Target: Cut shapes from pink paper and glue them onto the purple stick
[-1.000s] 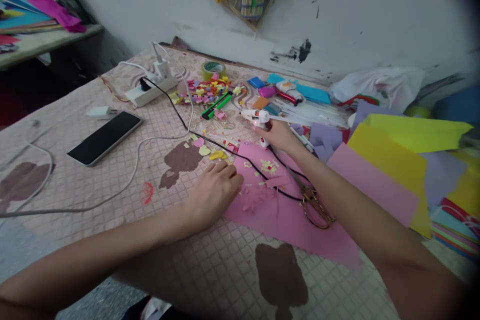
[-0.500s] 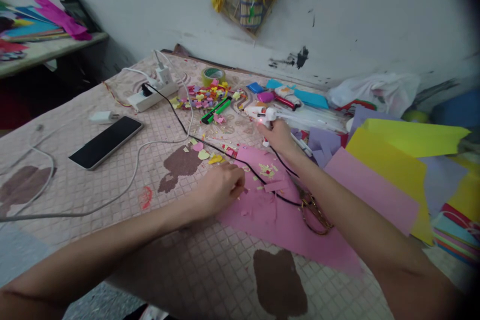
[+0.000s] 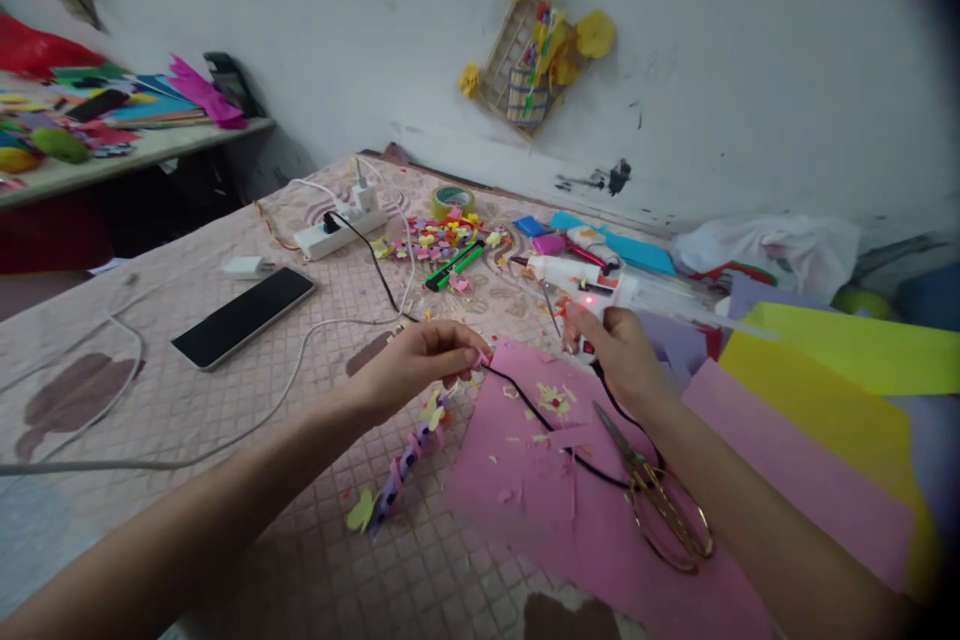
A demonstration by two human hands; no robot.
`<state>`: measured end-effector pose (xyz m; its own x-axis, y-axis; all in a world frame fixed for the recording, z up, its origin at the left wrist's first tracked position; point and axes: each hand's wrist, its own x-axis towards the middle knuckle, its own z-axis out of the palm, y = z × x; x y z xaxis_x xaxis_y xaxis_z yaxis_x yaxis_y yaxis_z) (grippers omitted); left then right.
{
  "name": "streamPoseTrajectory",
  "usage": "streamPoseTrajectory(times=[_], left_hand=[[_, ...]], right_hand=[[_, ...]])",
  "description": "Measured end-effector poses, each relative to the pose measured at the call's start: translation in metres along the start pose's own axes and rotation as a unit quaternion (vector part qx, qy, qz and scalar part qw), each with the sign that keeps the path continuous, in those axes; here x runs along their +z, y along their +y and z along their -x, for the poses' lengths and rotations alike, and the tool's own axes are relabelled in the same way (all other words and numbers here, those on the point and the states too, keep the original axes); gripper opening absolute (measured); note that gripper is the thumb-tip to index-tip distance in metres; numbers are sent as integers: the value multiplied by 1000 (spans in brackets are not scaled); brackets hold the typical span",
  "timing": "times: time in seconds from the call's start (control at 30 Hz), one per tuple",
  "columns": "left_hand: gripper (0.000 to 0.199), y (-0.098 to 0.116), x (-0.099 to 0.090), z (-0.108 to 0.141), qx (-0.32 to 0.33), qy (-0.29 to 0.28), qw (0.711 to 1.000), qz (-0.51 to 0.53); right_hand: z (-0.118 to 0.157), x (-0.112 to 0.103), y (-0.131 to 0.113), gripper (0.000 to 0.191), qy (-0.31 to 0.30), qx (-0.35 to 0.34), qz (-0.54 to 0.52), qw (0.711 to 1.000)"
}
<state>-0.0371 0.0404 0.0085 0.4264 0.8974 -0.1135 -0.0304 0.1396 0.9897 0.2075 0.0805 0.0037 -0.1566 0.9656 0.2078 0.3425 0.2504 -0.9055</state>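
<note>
My left hand [image 3: 427,355] is closed in a pinch at the upper end of a thin purple stick [image 3: 405,465]. A pink strip winds round the stick, and yellow paper butterflies [image 3: 362,510] are on it. The stick slants down toward me; its top is partly hidden by my fingers. My right hand [image 3: 619,355] is wrapped round the handle of a white hot glue gun [image 3: 559,270], its nozzle pointing left and a red light glowing. Below the hands lies a pink paper sheet [image 3: 517,520] with cut scraps, and gold-handled scissors [image 3: 652,485] rest on it.
The glue gun's black cord [image 3: 525,400] crosses the sheet. Farther back are a green cutter [image 3: 454,267], small paper cutouts [image 3: 427,238], tape [image 3: 452,200] and a power strip [image 3: 337,232]. A phone [image 3: 244,317] lies left, coloured paper [image 3: 817,390] right.
My right hand has drawn the glue gun nearer, raised off the table. The purple stick now shows below my left hand. The view has shifted, uncovering the scissors more fully.
</note>
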Motion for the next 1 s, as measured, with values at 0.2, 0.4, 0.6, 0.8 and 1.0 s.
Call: streamPoseTrajectory(times=[0.2,0.4,0.6,0.8,1.0], left_hand=[[10,-4,-2,0,-32,23,995,91],[6,-9,-8,-1,4,57,992,114],[8,-6,-10,2,99,94,990,17],[1,-3,-9,10,291,188,908,-235],[11,0,-8,13,437,193,804,-354]], right_hand=[[15,-1,-12,42,-56,55,11,997],[24,-5,-16,46,-108,67,50,991],[29,-7,-18,47,-128,82,49,987],[37,-8,-34,43,-140,54,92,984],[43,-11,-36,39,-134,14,163,977]])
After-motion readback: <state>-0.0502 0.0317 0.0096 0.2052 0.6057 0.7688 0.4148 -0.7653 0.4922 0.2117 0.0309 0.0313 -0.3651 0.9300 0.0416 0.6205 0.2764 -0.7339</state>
